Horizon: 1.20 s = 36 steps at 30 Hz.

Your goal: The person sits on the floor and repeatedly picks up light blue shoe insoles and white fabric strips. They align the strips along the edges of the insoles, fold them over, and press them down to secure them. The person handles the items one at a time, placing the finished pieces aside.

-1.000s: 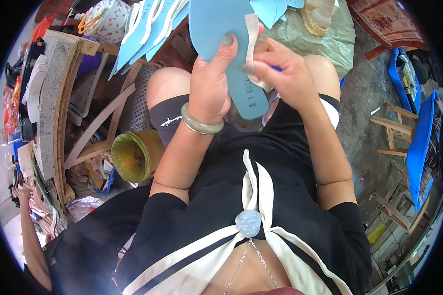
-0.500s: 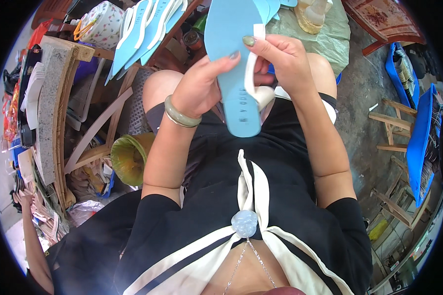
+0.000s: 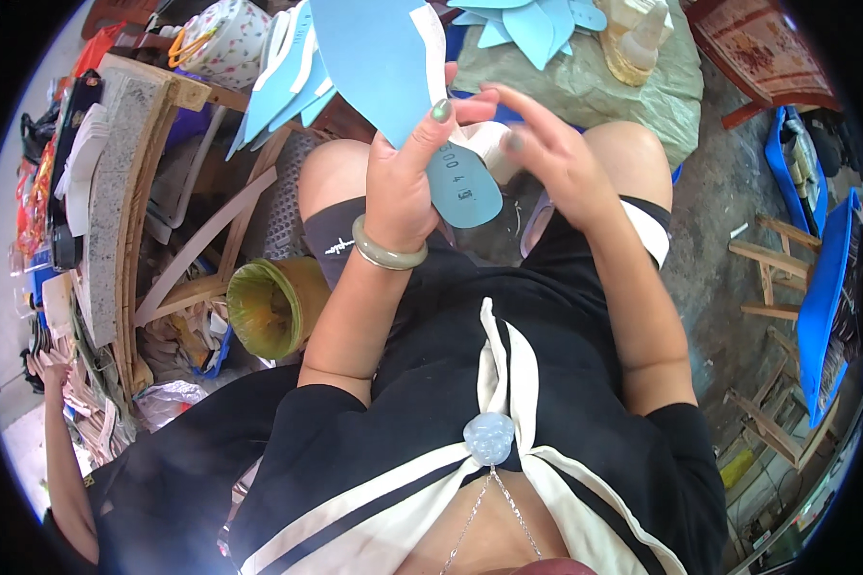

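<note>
Pinching sole point(image 3: 379, 77) in left hand point(image 3: 405, 182), holding right hand point(image 3: 564, 163) loosely spread beside it, ideally steadying strap point(image 3: 433, 59) untwisted along sole's edge.

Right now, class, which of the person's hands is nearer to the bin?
Left. The left hand grips the blue sole, up and right of the bin in the picture; the right hand is farther right.
</note>
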{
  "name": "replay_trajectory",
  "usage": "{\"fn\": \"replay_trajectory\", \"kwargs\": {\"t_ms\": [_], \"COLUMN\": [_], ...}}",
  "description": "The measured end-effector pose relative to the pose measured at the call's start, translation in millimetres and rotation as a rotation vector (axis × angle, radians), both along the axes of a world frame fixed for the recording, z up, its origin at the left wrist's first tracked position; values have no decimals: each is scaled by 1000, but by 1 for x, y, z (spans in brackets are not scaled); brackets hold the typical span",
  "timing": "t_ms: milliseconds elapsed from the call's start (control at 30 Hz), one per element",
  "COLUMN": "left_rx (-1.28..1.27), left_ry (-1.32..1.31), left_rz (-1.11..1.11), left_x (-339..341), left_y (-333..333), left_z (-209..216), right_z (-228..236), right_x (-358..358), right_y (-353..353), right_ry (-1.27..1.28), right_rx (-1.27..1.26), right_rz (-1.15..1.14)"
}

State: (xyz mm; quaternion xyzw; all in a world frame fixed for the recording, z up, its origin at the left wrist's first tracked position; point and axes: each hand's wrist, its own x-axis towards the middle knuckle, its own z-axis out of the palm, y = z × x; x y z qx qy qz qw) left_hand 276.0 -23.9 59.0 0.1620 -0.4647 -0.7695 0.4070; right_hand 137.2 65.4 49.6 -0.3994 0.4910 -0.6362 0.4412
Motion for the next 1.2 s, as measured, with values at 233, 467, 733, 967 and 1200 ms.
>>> {"fn": "replay_trajectory", "kwargs": {"t_ms": [233,467,733,967,1200], "left_rx": [-37,-13,-78,-96,-179], "left_ry": [225,391,311,295,243], "left_rz": [9,15,51,47,72], "left_x": [4,7,13,15,19], "left_y": [10,17,22,20,16], "left_z": [16,25,28,30,29], "right_z": [17,29,31,49,72], "right_x": [12,13,25,17,-3], "right_y": [19,33,36,37,34], "right_ry": [382,317,248,450,518], "right_rx": [-286,-141,-125,-158,-154], "right_rz": [-298,-88,-77,-59,-44]}}
